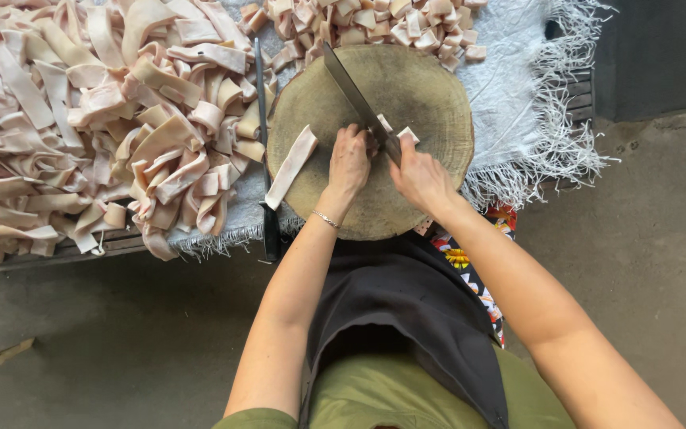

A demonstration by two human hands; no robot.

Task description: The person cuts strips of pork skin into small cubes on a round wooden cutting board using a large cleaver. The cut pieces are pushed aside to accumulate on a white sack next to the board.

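— How far along does the cutting look?

— Early, I'd judge. A small heap of cut squares lies beyond the round wooden chopping block, while the big pile of uncut pork-skin strips on the left is far larger. One long strip waits on the block's left edge.

— And the hands?

— The right hand is closed around the handle of a long cleaver, its blade slanting up and away across the block. The left hand is curled, fingers down, pressing the piece being cut right against the blade. A couple of small cut bits sit just beside the knife.

— Anything else nearby?

— A second dark knife lies along the block's left side, between it and the strip pile.

— What's it all resting on?

— A white fringed cloth spread over a low slatted wooden platform, which stands on a bare grey concrete floor. A dark wall or panel rises at the upper right. The person wears a dark apron and a thin bracelet on the left wrist.
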